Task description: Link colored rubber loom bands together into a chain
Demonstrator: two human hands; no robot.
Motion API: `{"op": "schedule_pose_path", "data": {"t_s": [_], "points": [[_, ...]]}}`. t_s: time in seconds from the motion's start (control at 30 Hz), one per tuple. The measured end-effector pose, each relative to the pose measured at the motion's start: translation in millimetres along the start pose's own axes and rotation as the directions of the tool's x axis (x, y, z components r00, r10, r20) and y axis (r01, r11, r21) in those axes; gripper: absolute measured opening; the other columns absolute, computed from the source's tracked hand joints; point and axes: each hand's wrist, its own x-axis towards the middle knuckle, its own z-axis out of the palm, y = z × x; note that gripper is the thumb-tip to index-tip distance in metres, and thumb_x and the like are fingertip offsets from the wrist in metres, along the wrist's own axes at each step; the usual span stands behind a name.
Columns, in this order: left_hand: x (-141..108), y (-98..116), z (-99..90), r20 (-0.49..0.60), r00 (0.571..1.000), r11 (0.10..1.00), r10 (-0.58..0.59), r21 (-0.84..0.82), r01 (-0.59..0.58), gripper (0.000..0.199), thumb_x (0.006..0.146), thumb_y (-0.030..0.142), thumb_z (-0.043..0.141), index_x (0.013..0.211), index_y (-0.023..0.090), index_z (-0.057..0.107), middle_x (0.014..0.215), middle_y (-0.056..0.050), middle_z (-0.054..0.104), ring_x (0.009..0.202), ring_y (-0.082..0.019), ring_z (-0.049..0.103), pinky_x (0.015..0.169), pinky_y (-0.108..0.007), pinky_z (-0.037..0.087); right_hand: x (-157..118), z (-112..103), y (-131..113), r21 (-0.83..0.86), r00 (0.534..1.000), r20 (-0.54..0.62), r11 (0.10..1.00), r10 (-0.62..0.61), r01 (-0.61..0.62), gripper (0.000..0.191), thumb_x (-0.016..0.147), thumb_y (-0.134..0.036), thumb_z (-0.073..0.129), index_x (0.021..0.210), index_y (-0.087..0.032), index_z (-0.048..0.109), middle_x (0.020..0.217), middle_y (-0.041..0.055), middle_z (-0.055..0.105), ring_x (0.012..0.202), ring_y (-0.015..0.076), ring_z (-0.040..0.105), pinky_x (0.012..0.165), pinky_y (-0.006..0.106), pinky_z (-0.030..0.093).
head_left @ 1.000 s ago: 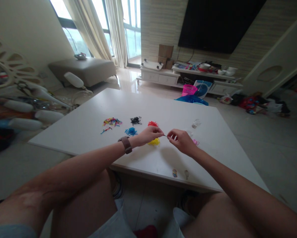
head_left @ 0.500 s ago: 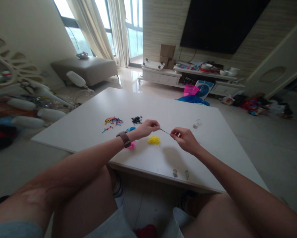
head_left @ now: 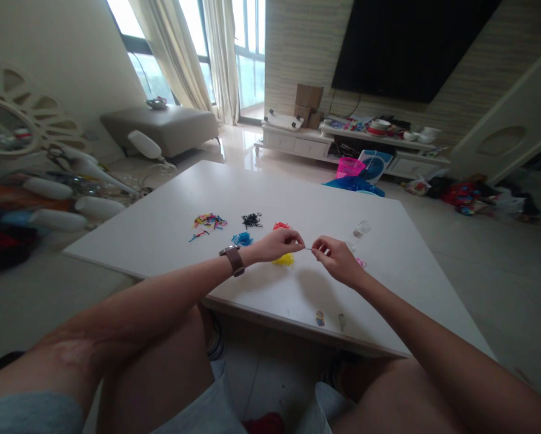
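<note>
Strand point(head_left: 308, 248) runs between left grip point(head_left: 280, 245) and right grip point(head_left: 336, 258).

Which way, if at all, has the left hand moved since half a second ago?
Yes. Against the yellow pile, the left hand has moved right and lower in the view; it now hides the pile's upper part.

A home's living room: a wide black flat television point(head_left: 410, 51) hangs on the far beige striped wall point(head_left: 302, 45), near long cream fabric curtains point(head_left: 175, 60) and a grey padded ottoman point(head_left: 171, 129) at far left.
</note>
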Motion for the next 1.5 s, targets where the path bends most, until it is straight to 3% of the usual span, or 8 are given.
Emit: {"op": "schedule_pose_path", "data": {"t_s": [0.4, 0.67, 0.9, 1.0, 1.1, 1.23, 1.4, 1.5], "points": [[-3, 11, -1.6, -0.05, 0.995, 0.961, 0.081, 0.267, -0.064, 0.02, 0.088, 0.028, 0.055, 0.082, 0.014, 0.068, 0.063, 0.002, 0.052, 0.06, -0.011, 0.043, 0.06, -0.024, 0.033, 1, 0, 2, -0.04, 1.0, 0.029, 0.999, -0.006, 0.007, 0.01, 0.087, -0.022, 0.055, 0.08, -0.019, 0.062, 0.075, 0.0021, 0.065, 0.066, 0.0148, 0.058, 0.06, 0.025, 0.044], [2, -2, -39.3, -0.211, 0.977, 0.973, 0.006, 0.227, 0.043, 0.021, 0.085, 0.03, 0.058, 0.08, 0.013, 0.068, 0.061, 0.002, 0.05, 0.06, -0.011, 0.04, 0.058, -0.024, 0.031, 7, -21, 13, -0.066, 0.994, -0.087, 0.996, 0.06, -0.066, 0.01, 0.083, -0.019, 0.057, 0.074, -0.02, 0.061, 0.071, 0.0026, 0.065, 0.065, 0.0166, 0.059, 0.059, 0.027, 0.043], [4, 1, -11.7, -0.05, 0.997, 0.982, 0.055, 0.183, -0.045, 0.025, 0.086, 0.034, 0.056, 0.081, 0.013, 0.069, 0.061, 0.002, 0.05, 0.059, -0.011, 0.041, 0.058, -0.024, 0.031, 4, -6, -1, -0.067, 0.999, -0.047, 0.998, -0.008, 0.005, 0.008, 0.087, -0.023, 0.058, 0.081, -0.02, 0.063, 0.079, 0.0024, 0.067, 0.066, 0.0152, 0.06, 0.06, 0.026, 0.045], [8, -12, -24.5, -0.156, 0.988, 0.972, 0.017, 0.236, 0.02, 0.025, 0.083, 0.034, 0.059, 0.081, 0.012, 0.072, 0.059, 0.002, 0.05, 0.058, -0.01, 0.04, 0.056, -0.024, 0.03, 3, -6, -3, -0.063, 0.997, -0.079, 0.998, -0.003, -0.002, 0.009, 0.087, -0.028, 0.061, 0.087, -0.02, 0.063, 0.084, 0.0031, 0.067, 0.065, 0.0145, 0.061, 0.061, 0.027, 0.047], [9, -39, -63.8, -0.358, 0.931, 0.94, -0.066, 0.29, 0.178, 0.024, 0.079, 0.032, 0.063, 0.081, 0.011, 0.075, 0.06, 0.0, 0.057, 0.057, -0.01, 0.043, 0.056, -0.024, 0.03, 2, -10, 0, -0.063, 0.994, -0.108, 0.998, 0.023, -0.03, 0.01, 0.086, -0.029, 0.062, 0.09, -0.019, 0.062, 0.09, 0.0041, 0.068, 0.067, 0.0145, 0.062, 0.062, 0.027, 0.048], [3, -78, -111.8, -0.561, 0.8, 0.867, -0.215, 0.268, 0.421, 0.019, 0.073, 0.026, 0.069, 0.078, 0.01, 0.077, 0.059, -0.003, 0.063, 0.056, -0.011, 0.047, 0.058, -0.025, 0.034, -1, -14, 5, -0.074, 0.995, -0.095, 0.997, 0.029, -0.036, 0.009, 0.086, -0.026, 0.061, 0.092, -0.019, 0.062, 0.092, 0.0036, 0.068, 0.069, 0.0144, 0.062, 0.062, 0.027, 0.048], [0, -102, -125.2, -0.618, 0.716, 0.776, -0.324, 0.259, 0.575, 0.014, 0.073, 0.023, 0.067, 0.075, 0.013, 0.076, 0.071, -0.008, 0.072, 0.071, -0.018, 0.06, 0.067, -0.025, 0.042, -4, -17, 9, -0.088, 0.996, -0.077, 0.995, 0.034, -0.04, 0.007, 0.086, -0.025, 0.06, 0.09, -0.019, 0.063, 0.09, 0.0031, 0.068, 0.068, 0.0141, 0.062, 0.062, 0.027, 0.048], [4, -103, -123.5, -0.579, 0.691, 0.794, -0.433, 0.118, 0.596, 0.019, 0.078, 0.027, 0.063, 0.079, 0.012, 0.074, 0.073, -0.009, 0.072, 0.073, -0.019, 0.064, 0.067, -0.026, 0.046, -5, -19, 9, -0.09, 0.997, -0.064, 0.995, 0.041, -0.046, 0.007, 0.086, -0.025, 0.06, 0.089, -0.02, 0.063, 0.089, 0.003, 0.068, 0.068, 0.0141, 0.062, 0.061, 0.027, 0.048]]}}
